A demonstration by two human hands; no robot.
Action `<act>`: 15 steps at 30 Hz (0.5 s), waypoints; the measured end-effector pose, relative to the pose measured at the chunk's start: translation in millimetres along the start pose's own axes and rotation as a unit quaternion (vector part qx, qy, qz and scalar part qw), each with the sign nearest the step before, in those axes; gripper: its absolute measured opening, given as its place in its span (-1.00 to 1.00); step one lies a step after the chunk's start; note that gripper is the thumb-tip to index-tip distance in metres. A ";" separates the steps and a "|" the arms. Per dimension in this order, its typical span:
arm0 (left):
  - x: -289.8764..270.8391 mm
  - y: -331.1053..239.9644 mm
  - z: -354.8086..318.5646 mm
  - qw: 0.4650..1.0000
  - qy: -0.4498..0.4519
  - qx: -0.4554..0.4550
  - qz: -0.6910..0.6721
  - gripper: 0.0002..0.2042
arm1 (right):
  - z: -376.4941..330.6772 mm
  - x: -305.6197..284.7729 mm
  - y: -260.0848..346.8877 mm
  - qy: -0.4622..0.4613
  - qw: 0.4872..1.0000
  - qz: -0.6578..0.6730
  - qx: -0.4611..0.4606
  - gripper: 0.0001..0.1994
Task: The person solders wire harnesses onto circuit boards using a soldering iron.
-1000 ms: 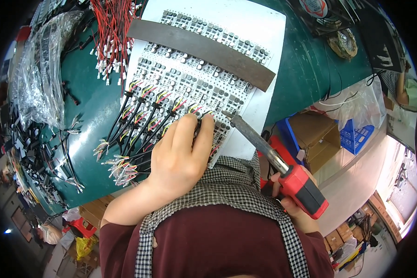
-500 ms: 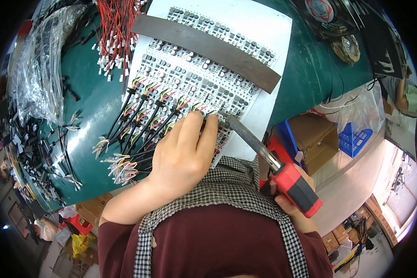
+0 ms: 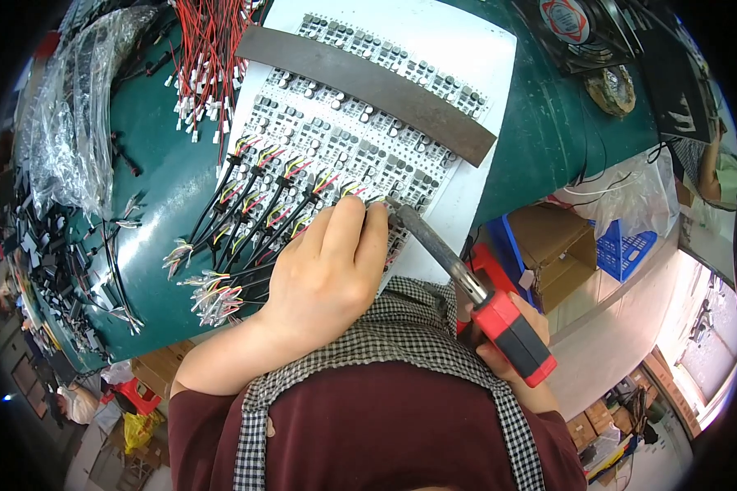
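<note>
Far left of bench: a crumpled clear plastic bag [image 3: 74, 147] lies on the green mat [image 3: 160, 188], with loose black connectors and short leads scattered below it toward the mat's edge. Upper left-centre: a bundle of red wires [image 3: 209, 61] with white plugs, lying partly over the edge of the white sheet [image 3: 479, 49].

Centre: the white sheet carries rows of small circuit boards [image 3: 344, 151]; a dark flat metal bar [image 3: 368, 90] lies diagonally across the upper rows. Black leads with coloured ends [image 3: 246, 221] run from the lowest row of boards down and left onto the mat — their free stripped ends fan out near the mat's edge.

Left hand [image 3: 323, 274]: palm down over the near end of the leads, fingers held together and extended, fingertips [image 3: 364, 214] pressing at the lower row of boards right beside the iron's tip. Whether a wire is pinched beneath the fingers cannot be told — the hand covers it.

Soldering iron [image 3: 467, 282]: metal shaft slants from lower right up to the board row, tip touching just beside the left fingertips. Right hand [image 3: 508, 360]: fingers wrapped tight round the iron's red and black handle, mostly hidden behind it.

Right of bench: a brown cardboard box [image 3: 549, 250] and a blue crate [image 3: 622, 254] sit below the table edge. Top right on the mat: a dark fan [image 3: 577, 24].
</note>
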State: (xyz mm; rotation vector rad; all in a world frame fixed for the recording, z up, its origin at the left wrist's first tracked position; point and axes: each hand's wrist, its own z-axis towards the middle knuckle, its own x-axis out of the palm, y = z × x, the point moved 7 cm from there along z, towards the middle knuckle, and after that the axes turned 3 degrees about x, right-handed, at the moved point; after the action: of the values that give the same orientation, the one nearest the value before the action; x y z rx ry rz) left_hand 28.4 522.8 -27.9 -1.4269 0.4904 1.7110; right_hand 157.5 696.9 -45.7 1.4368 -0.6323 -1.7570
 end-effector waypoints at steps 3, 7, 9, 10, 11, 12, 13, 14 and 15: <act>-0.4 0.7 -0.4 1.000 0.002 -0.001 0.001 -0.72 | -9.6 -1.5 -8.9 0.030 0.996 0.062 0.055 -0.30; -0.7 -0.2 -0.1 1.000 0.003 -0.001 -0.002 -0.73 | -15.5 -1.7 -10.2 0.037 0.996 0.063 0.055 -0.28; -0.4 -0.5 0.3 1.000 0.009 0.001 0.007 -0.73 | -24.8 0.1 -13.9 0.033 0.993 0.082 0.076 -0.27; -0.5 -0.5 0.4 1.000 0.009 0.001 0.007 -0.73 | -30.0 0.3 -17.7 0.027 0.991 0.086 0.103 -0.26; -0.7 -0.5 0.5 1.000 0.008 0.001 0.006 -0.73 | -33.1 -0.2 -21.6 0.022 0.987 0.090 0.130 -0.26; -0.8 -0.4 0.3 1.000 0.007 0.001 0.006 -0.73 | -32.3 -0.6 -22.2 0.022 0.987 0.091 0.130 -0.26; -0.4 -0.1 -0.3 1.000 0.007 0.001 0.007 -0.73 | -30.4 -0.6 -21.4 0.028 0.989 0.081 0.118 -0.25; -0.4 1.9 -1.4 1.000 0.001 -0.009 -0.012 -0.73 | -29.7 -0.5 -20.5 0.034 0.991 0.071 0.107 -0.25; -0.3 2.9 -1.5 0.999 -0.004 -0.017 -0.032 -0.72 | -32.6 -2.2 -20.8 0.033 0.991 0.071 0.109 -0.25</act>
State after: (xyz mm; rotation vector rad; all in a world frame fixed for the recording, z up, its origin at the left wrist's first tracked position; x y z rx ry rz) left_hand 27.0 519.9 -28.6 -1.4449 0.4074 1.6803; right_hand 184.0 713.8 -68.4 1.5482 -0.8906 -1.5622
